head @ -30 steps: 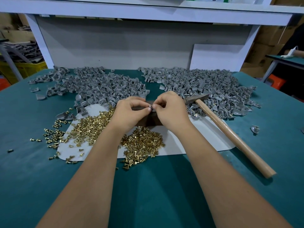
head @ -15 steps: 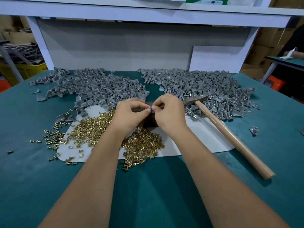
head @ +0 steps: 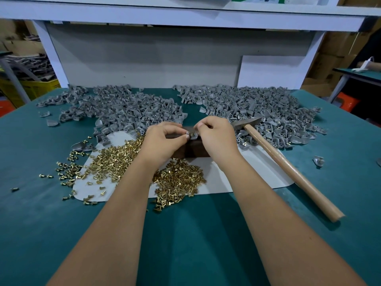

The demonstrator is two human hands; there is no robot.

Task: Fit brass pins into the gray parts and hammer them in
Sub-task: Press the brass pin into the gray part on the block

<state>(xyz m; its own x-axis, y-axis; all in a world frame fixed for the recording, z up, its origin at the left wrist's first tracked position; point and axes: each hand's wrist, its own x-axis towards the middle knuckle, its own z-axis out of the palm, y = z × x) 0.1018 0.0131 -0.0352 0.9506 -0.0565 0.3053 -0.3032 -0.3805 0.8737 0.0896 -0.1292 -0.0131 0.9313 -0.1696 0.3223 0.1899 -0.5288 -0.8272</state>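
Both hands, left hand (head: 162,141) and right hand (head: 216,139), pinch one gray part (head: 192,135) beside one hammer (head: 286,164).

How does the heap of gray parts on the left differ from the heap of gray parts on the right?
The left heap of gray parts shows plain gray pieces, while brass glints among the right heap of gray parts. The wooden-handled hammer rests its metal head against the right heap; nothing leans on the left. Both lie loose on the green table mat.
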